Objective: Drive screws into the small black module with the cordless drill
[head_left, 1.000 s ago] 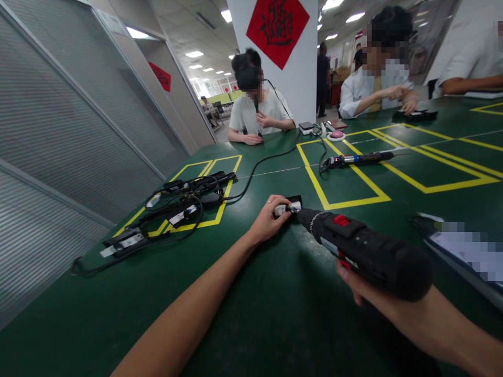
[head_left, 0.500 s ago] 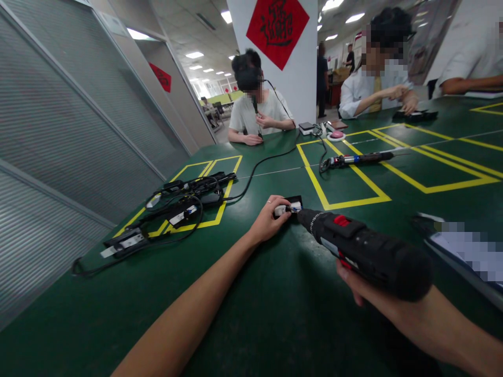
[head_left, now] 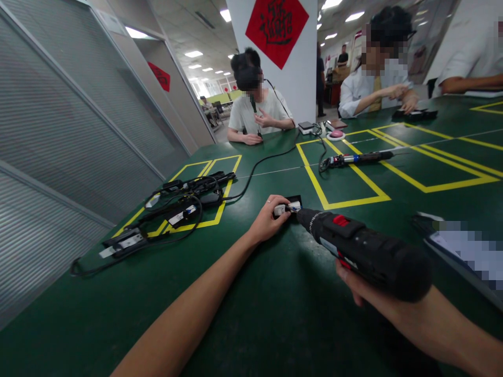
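My left hand [head_left: 271, 217] is closed on a small black-and-white part [head_left: 294, 202] that lies on the green table [head_left: 236, 293], its fingers over the left end. In my right hand [head_left: 377, 296] is a black power drill [head_left: 361, 246] with red switches, my fingers wrapped round its handle below the body. The drill points left and away from me, and its front end meets the part beside my left fingertips. The exact contact of the tip is too small to make out.
Black devices with cables [head_left: 184, 201] lie at the left within yellow tape. A pen-shaped tool [head_left: 359, 158] rests at the back right, and a clipboard [head_left: 467, 251] at the right. Across the table sit a person in a light shirt [head_left: 271, 107] and other people.
Both hands, the drill and the part stay in nearly the same place. The person across has shifted a raised hand slightly.
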Demonstrator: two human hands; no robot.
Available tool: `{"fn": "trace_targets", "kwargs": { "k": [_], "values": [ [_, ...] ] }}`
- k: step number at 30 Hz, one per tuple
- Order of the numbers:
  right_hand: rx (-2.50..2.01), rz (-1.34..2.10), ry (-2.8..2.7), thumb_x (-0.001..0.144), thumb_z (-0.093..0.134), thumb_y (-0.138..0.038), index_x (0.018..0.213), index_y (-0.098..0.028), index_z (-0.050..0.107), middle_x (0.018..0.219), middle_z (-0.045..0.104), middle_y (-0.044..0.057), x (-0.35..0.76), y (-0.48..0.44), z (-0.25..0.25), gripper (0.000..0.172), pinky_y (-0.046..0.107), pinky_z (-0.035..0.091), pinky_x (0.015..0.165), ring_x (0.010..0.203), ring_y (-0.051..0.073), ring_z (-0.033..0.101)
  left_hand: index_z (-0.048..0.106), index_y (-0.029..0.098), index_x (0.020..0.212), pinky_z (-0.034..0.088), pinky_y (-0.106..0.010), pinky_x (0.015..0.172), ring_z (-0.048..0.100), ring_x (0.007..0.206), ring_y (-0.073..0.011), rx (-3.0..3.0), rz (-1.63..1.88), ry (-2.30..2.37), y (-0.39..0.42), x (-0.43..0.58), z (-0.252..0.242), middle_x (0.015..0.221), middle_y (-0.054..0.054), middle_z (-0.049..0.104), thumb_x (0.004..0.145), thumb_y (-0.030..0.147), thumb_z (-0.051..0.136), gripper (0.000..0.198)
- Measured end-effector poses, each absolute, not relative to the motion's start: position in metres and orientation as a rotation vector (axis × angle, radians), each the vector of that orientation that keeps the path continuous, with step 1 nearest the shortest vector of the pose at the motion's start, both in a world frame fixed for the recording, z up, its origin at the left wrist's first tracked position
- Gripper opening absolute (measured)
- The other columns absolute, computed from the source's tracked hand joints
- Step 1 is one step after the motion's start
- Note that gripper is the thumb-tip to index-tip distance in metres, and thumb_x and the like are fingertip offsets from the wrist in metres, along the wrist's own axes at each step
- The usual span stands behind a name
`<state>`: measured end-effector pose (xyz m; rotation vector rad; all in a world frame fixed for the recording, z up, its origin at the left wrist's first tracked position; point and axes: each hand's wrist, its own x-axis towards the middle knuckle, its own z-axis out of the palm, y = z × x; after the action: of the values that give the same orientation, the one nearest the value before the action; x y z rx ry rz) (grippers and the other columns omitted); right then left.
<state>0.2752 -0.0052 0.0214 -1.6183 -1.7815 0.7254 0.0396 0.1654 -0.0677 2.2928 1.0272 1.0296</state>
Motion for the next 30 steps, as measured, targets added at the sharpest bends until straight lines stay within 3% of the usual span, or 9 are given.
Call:
{"fn": "trace_targets", "kwargs": {
  "k": [30],
  "values": [
    [-1.658,0.68,-1.78,0.077,0.058,-0.044,0.112,-0.03,0.064,0.076,0.07,0.002,0.2762,-0.0057,0.0199,0.038,0.034,0.059,0.07,0.083,0.025,0.07,0.059,0.021,0.106,0.039,-0.04,0.102,0.053,0.111,-0.022,2.282,1.024,1.035,0.1652,0.0404,-0.0675,0.111,-0.007,0.055,0.085,0.015,0.057,0.022]
  ]
}}
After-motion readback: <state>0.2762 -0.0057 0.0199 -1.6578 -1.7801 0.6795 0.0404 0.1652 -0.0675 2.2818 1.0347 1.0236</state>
